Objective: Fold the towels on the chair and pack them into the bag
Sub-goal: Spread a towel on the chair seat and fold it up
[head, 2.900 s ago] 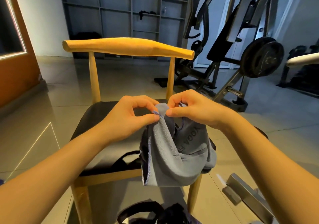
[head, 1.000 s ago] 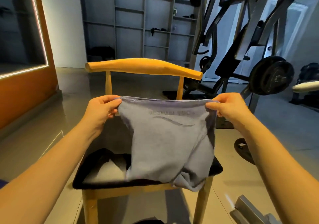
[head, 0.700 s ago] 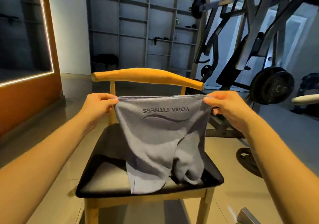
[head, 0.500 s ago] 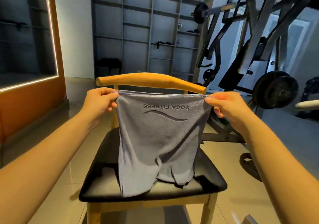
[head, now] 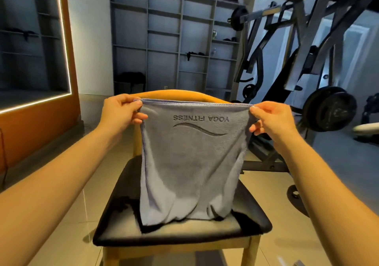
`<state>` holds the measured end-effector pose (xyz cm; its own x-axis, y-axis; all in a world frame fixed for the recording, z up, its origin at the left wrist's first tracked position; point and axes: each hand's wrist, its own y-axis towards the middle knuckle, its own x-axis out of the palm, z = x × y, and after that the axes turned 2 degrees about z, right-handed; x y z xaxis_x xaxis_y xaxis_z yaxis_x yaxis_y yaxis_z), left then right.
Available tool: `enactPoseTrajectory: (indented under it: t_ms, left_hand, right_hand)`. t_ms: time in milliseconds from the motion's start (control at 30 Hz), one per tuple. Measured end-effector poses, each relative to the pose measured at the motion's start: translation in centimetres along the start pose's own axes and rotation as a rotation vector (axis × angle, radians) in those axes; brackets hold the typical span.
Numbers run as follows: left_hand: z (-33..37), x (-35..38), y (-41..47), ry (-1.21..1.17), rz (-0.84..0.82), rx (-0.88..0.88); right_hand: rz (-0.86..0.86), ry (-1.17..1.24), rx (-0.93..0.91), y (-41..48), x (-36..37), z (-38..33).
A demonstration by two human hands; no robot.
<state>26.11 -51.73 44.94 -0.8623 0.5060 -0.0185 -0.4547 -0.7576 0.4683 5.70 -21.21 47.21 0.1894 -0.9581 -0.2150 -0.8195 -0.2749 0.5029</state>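
The grey YOGA FITNESS towel [head: 190, 163], bunched moments ago, now hangs spread flat, ready for folding. My left hand [head: 121, 112] and right hand [head: 270, 120] each pinch a top corner between thumb and curled fingers. Soft, stitched-edged cloth; its bottom crumples on the black padded seat of the wooden chair [head: 246, 229].

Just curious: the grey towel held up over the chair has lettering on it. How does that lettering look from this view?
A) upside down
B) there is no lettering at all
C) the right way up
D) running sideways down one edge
A: the towel, pinched at its top corners by the left hand and the right hand, shows the words YOGA FITNESS inverted just under its top edge.
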Motion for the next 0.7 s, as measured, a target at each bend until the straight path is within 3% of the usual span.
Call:
enactPoseTrajectory:
  t_ms: [133,200,267,300,400,533,700]
  left_hand:
    - [1.9,-0.1,0.3,-0.035,0.027,0.09]
    - [2.7,-0.5,0.4,-0.08,0.02,0.074]
    - [3.2,-1.4,0.6,-0.227,-0.078,-0.017]
    - [3.4,-1.9,0.6,-0.291,-0.143,-0.061]
    - [3.8,-2.4,0.3,-0.311,-0.207,-0.104]
    - [3.7,-1.2,0.8,-0.194,-0.134,-0.099]
    - [1.4,0.5,2.5,0.02,-0.101,-0.114]
  right_hand:
    - [0.002,0.02,-0.041,-0.1,-1.0,-1.2]
    - [-0.233,0.141,-0.014,-0.7,-2.4,-1.9]
    - [-0.513,0.279,0.04,-1.6,-3.8,-2.6]
    - [-0.572,0.33,0.059,-1.9,-4.3,-2.9]
    - [-0.495,0.397,0.066,-1.7,-4.7,-3.0]
    - [-0.38,0.403,0.08,-0.2,-3.9,-2.7]
    - [-0.216,0.2,0.073,1.1,-3.3,-2.2]
